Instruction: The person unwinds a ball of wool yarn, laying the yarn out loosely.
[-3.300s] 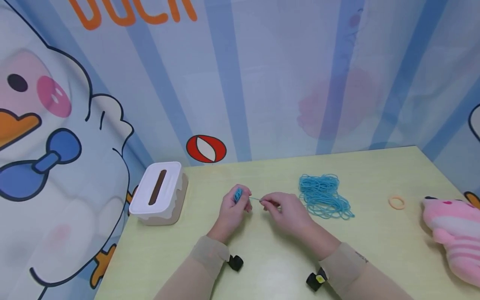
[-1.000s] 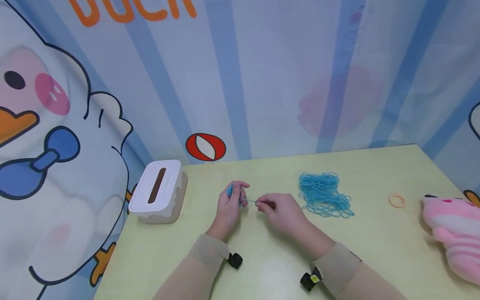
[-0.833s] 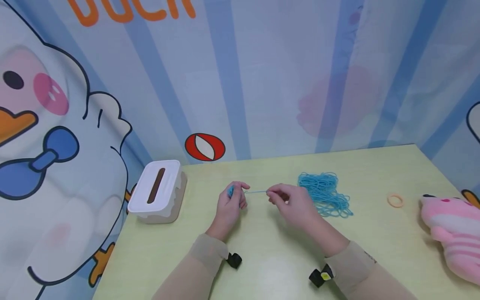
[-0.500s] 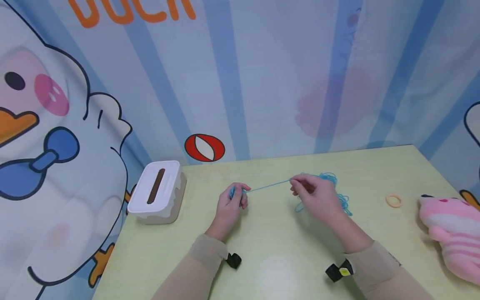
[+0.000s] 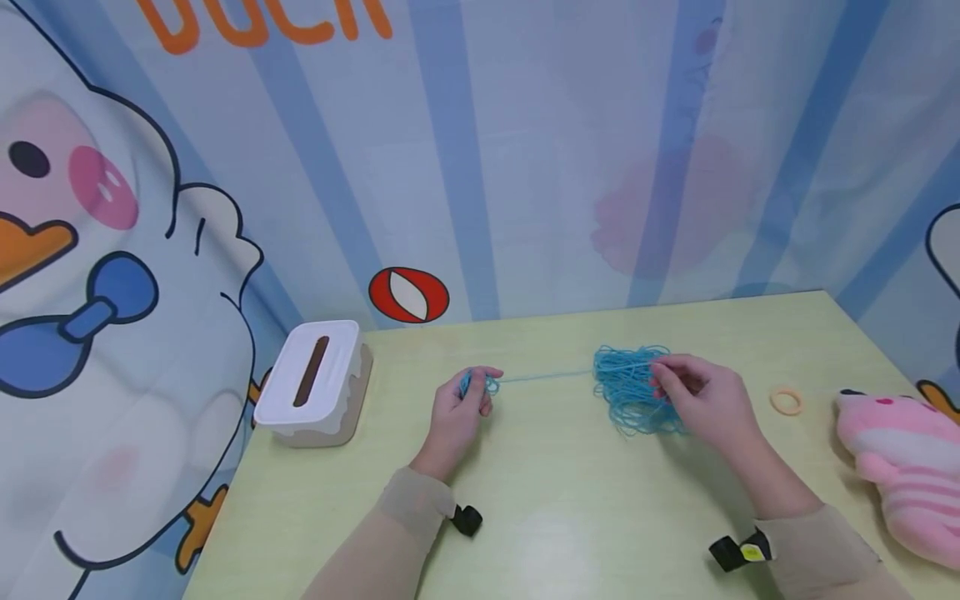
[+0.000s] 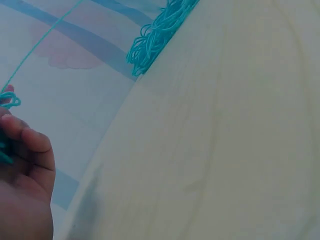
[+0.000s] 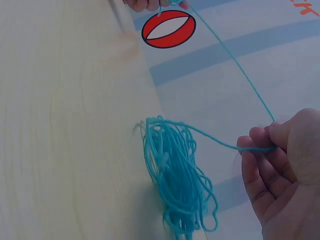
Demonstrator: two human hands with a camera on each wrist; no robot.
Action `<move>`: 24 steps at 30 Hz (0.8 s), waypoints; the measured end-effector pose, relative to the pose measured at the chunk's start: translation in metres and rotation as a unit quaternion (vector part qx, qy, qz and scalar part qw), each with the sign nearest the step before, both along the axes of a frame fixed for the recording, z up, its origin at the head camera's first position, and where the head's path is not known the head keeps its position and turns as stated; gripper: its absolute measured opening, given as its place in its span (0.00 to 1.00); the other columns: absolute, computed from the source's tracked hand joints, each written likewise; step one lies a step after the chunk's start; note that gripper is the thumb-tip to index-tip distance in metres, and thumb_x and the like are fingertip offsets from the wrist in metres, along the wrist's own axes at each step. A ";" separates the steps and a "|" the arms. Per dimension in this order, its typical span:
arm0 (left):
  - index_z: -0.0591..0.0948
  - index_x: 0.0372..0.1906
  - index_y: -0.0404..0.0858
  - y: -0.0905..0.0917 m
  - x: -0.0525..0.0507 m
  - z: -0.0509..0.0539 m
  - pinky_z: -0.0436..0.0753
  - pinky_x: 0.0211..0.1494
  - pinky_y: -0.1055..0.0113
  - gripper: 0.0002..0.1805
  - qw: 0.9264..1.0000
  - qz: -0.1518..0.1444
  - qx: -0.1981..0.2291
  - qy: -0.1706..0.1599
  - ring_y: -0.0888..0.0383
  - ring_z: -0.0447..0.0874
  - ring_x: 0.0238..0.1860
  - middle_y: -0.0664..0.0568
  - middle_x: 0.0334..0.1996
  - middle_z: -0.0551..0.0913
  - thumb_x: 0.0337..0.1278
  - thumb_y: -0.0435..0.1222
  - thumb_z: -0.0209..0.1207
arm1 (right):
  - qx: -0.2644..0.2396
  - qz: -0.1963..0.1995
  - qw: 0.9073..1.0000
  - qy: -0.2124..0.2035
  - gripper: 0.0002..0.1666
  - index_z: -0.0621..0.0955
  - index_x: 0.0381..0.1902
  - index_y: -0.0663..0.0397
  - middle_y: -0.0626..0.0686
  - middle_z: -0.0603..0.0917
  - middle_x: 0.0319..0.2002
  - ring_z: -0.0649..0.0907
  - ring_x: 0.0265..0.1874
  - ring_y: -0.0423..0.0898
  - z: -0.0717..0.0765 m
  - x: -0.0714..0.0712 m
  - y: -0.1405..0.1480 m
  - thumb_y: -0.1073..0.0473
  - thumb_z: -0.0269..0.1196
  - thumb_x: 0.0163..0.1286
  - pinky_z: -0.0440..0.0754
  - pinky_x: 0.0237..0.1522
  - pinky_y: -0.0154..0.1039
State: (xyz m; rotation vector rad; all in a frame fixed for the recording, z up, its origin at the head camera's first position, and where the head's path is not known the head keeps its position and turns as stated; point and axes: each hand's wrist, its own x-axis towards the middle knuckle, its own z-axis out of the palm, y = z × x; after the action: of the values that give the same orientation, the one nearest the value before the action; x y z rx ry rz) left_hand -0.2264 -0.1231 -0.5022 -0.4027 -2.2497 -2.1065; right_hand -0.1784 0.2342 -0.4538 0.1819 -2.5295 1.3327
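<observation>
My left hand (image 5: 459, 410) grips a small wound bundle of blue yarn (image 5: 491, 385), its fingers curled round it; loops poke out in the left wrist view. From there one strand (image 7: 235, 62) runs taut to my right hand (image 7: 287, 170), which pinches it between thumb and forefinger. Past the pinch, the strand goes on down to the loose pile of blue yarn (image 7: 175, 170) on the table. In the head view the right hand (image 5: 701, 396) hovers at the right side of that pile (image 5: 630, 392), covering part of it.
A white-lidded box (image 5: 322, 379) with a brown slot stands at the table's back left. To the right lie a peach-coloured ring (image 5: 786, 402) and a pink plush toy (image 5: 900, 475). A printed curtain (image 5: 525, 167) hangs behind the table (image 5: 555, 517).
My right hand has moved far to the right, drawing the strand out from a short length to a long one. The left hand stays nearly in place, still holding its bundle.
</observation>
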 end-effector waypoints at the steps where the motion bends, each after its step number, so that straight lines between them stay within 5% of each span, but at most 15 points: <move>1: 0.84 0.60 0.26 0.000 0.000 0.000 0.79 0.39 0.72 0.27 1.000 0.002 -0.002 0.002 0.58 0.75 0.30 0.53 0.26 0.76 0.91 0.47 0.48 | 0.005 -0.005 1.000 -0.004 0.19 0.88 0.58 0.63 0.61 0.94 0.41 0.90 0.34 0.31 0.000 0.001 0.004 0.53 0.63 0.86 0.85 0.38 0.21; 9: 0.85 0.58 0.26 -0.001 0.000 -0.002 0.78 0.41 0.71 0.27 0.999 0.036 0.001 0.005 0.58 0.76 0.30 0.53 0.27 0.77 0.90 0.48 0.50 | 0.084 -0.059 0.994 -0.030 0.22 0.88 0.60 0.60 0.61 0.95 0.45 0.92 0.39 0.47 0.000 0.004 0.031 0.48 0.61 0.87 0.84 0.35 0.26; 15: 0.83 0.55 0.24 -0.001 -0.001 -0.002 0.83 0.42 0.72 0.31 0.997 0.067 0.025 0.009 0.58 0.79 0.31 0.51 0.30 0.79 0.91 0.51 0.47 | 0.155 -0.055 0.982 -0.094 0.23 0.89 0.59 0.60 0.63 0.94 0.47 0.90 0.43 0.57 -0.006 0.003 0.044 0.48 0.62 0.85 0.82 0.36 0.39; 19: 0.83 0.54 0.24 -0.001 -0.002 -0.002 0.86 0.43 0.71 0.29 0.998 0.060 0.024 0.004 0.58 0.81 0.31 0.53 0.30 0.80 0.91 0.48 0.48 | 0.193 -0.043 0.972 -0.129 0.24 0.88 0.63 0.62 0.70 0.90 0.55 0.88 0.49 0.66 -0.010 0.002 0.039 0.50 0.61 0.83 0.84 0.38 0.50; 22: 0.83 0.54 0.24 0.000 -0.002 -0.001 0.87 0.45 0.71 0.30 0.999 0.045 0.022 -0.003 0.59 0.81 0.31 0.54 0.30 0.80 0.90 0.50 0.48 | 0.183 -0.067 0.977 -0.081 0.22 0.86 0.64 0.63 0.74 0.82 0.63 0.80 0.60 0.76 -0.010 0.002 0.022 0.58 0.59 0.80 0.82 0.51 0.64; 24: 0.83 0.54 0.24 0.001 -0.002 -0.002 0.88 0.47 0.71 0.32 0.999 0.035 0.023 -0.007 0.59 0.81 0.31 0.54 0.31 0.80 0.90 0.53 0.49 | 0.159 -0.077 0.984 0.012 0.21 0.87 0.60 0.65 0.75 0.81 0.63 0.76 0.62 0.78 -0.009 0.003 0.003 0.65 0.58 0.75 0.77 0.58 0.71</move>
State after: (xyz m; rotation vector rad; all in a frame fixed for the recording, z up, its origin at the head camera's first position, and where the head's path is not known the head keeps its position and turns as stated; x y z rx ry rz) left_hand -0.2279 -0.1220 -0.5037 -0.3019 -2.1844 -2.1282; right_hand -0.1759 0.2374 -0.4633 0.0626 -2.6602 0.8609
